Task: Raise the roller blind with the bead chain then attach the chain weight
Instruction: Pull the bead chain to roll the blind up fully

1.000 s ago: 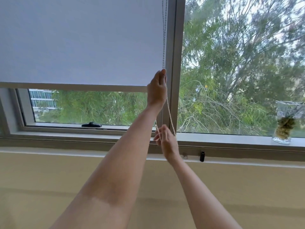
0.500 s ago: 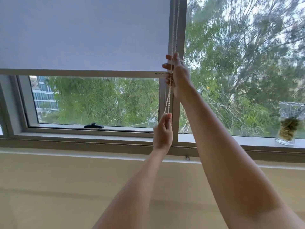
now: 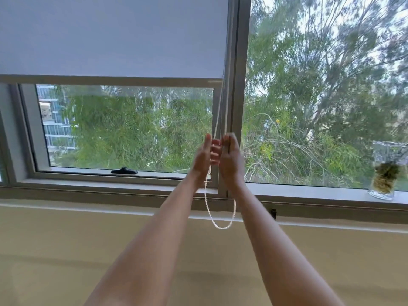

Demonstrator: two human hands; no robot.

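Hauling on the bead chain (image 3: 219,225) is the step I judge to be in hand: the roller blind (image 3: 110,36) covers only the upper part of the left pane, its bottom bar (image 3: 110,81) well above the sill (image 3: 309,192), so the raising looks part done, not finished. Both my hands are up at the chain beside the window's middle post (image 3: 239,85). My left hand (image 3: 202,161) looks loosely curled with the left strand running past its fingers; whether it truly pinches the beads I cannot tell, since blur smears them. My right hand (image 3: 230,159) is closed around the right strand, knuckles toward me. Below the hands the chain hangs in a slack loop, clear of the wall. A small dark piece (image 3: 273,214) sits under the sill just right of my right forearm; I take it for the chain weight or its fixing, though it is too small to be sure. Next, as I see it, I need one firm grip on the lifting strand and a straight downward pull, the other hand free to reach higher. A glass vase (image 3: 385,171) stands far right, well apart.
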